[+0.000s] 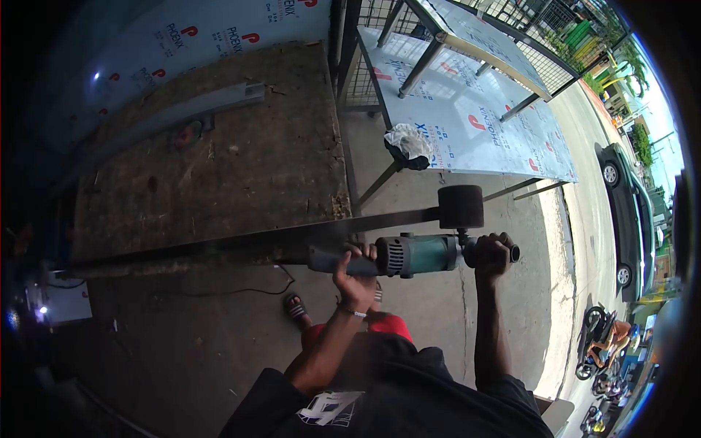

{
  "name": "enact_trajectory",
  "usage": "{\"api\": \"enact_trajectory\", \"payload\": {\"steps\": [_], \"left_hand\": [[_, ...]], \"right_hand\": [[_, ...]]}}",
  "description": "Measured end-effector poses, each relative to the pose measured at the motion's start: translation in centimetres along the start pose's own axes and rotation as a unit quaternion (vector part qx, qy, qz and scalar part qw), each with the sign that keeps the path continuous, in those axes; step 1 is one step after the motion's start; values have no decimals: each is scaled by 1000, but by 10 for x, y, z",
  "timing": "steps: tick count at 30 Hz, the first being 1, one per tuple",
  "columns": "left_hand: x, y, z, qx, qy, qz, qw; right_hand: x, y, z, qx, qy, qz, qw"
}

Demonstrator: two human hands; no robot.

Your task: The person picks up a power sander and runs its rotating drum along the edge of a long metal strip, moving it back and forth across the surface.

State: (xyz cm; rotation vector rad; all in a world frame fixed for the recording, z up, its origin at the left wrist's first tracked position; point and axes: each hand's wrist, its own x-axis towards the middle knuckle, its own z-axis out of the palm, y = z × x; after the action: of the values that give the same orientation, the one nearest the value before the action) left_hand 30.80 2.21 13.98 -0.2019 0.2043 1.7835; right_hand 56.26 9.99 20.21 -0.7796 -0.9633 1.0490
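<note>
A green and black angle grinder [420, 254] is held level in front of my body. My left hand [356, 281] wraps around its dark rear grip, and my right hand [493, 255] is closed around the handle at the head end. A dark, wide drum wheel [461, 206] sits on the grinder's spindle, on the far side of the tool. Reaching to the drum from the left is a long dark bar [292, 232], running along the near edge of the worn wooden table [241, 168]; its end overlaps the drum in this view.
On the table lie a pale metal strip [197, 106] and a small reddish round thing [191, 133]. A film-covered metal table [467, 124] stands ahead, a crumpled plastic bag [409, 142] at its corner. A power cord [281, 285] trails over the floor. A parked car [631, 219] and motorcycles are at right.
</note>
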Motion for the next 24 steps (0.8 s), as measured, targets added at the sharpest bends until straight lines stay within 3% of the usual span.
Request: {"api": "enact_trajectory", "payload": {"steps": [4, 8, 10, 15, 20, 24], "left_hand": [[-15, 93, -11, 70, -23, 75, 994], [-56, 205, -6, 112, 3, 116, 987], [-74, 262, -13, 131, 19, 161, 978], [-115, 362, 13, 192, 59, 255, 946], [-113, 377, 30, 227, 52, 259, 937], [-85, 304, 25, 207, 35, 214, 954]], "right_hand": [[-67, 29, 67, -36, 35, 19, 999], [-133, 73, 126, -94, -103, 18, 990], [-162, 85, 178, -171, -115, 9, 978], [-187, 94, 293, -24, -207, 37, 977], [-192, 92, 302, -32, -201, 19, 979], [-171, 84, 237, -42, -89, 16, 995]]}}
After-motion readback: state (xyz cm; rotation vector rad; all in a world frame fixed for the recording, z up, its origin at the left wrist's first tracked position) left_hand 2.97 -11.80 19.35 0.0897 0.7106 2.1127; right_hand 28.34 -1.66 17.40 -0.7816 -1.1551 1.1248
